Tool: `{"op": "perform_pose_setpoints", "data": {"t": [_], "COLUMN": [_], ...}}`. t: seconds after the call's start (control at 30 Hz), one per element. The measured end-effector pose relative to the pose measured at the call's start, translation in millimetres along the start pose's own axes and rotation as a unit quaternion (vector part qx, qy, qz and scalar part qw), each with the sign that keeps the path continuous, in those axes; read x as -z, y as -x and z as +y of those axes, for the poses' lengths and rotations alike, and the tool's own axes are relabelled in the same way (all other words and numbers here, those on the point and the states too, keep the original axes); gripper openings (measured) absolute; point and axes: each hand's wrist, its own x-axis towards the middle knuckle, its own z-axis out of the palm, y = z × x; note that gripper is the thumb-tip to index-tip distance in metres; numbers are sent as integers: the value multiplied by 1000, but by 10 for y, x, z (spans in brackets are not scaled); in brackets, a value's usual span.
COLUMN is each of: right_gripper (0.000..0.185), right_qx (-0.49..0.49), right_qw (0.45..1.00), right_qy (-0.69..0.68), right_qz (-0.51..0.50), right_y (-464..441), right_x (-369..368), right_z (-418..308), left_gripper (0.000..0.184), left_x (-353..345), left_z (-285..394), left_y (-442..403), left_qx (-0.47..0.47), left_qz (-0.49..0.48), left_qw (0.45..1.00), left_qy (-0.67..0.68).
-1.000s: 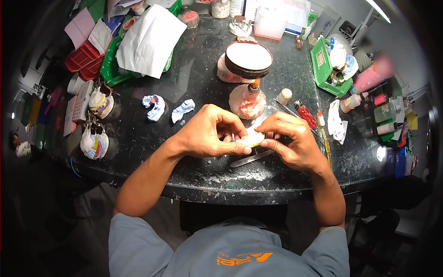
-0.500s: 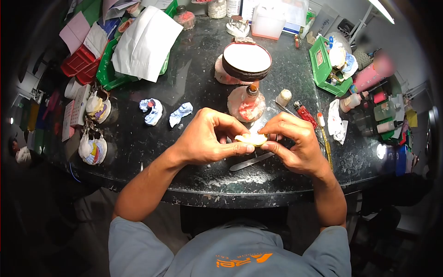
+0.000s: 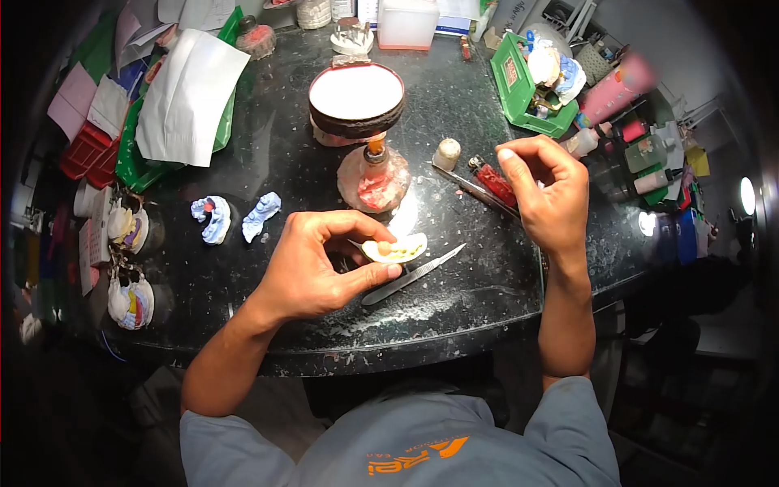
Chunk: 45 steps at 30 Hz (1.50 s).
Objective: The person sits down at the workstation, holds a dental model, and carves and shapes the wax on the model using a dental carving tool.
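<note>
My left hand (image 3: 320,264) pinches a small cream and yellow arch-shaped dental piece (image 3: 415,247) between thumb and fingers, above the dark bench. A scalpel (image 3: 410,276) lies on the bench just beside it, blade toward the upper right. My right hand (image 3: 556,195) is raised apart from the piece, with thumb and forefinger tips together and the other fingers curled. Whether anything small is between those tips cannot be seen. Nearest to it are a red lighter (image 3: 493,183) and a thin metal tool (image 3: 479,191), lying on the bench.
A pink-stained glass burner bottle (image 3: 373,178) stands before a bright round disc with a dark rim (image 3: 357,93). Blue-white moulded pieces (image 3: 213,221) lie to the left, beyond dental models (image 3: 131,300). Green bins (image 3: 519,97) and a small whitish jar (image 3: 446,152) are farther back.
My right hand has let go of the dental piece and moved up and right, near the lighter. My left hand keeps hold of the piece. The view has shifted, and more of the scalpel shows.
</note>
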Motion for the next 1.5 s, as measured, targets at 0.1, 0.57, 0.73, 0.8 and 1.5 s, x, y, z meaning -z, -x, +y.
{"op": "perform_pose_setpoints", "data": {"t": [0.1,0.57,0.73,0.8,1.5], "right_gripper": [5,11,11,11,11], "right_qx": [-5,-42,-61,-43,-6], "right_qw": [989,940,949,945,932], "right_qy": [142,251,249,267,251], "right_qz": [-33,-227,-183,-185,-262], "right_y": [-49,20,8,19,52], "right_x": [154,106,88,87,135], "right_z": [90,66,104,140,50], "left_gripper": [27,36,38,38,31], "left_x": [15,8,5,23,31], "left_z": [-6,-17,18,0,31], "left_y": [-9,3,5,2,16], "left_qx": [-24,-4,21,3,34], "left_qz": [-2,-17,-10,-18,-19], "left_qw": [999,1000,999,999,989], "left_qy": [-46,3,46,33,143]}}
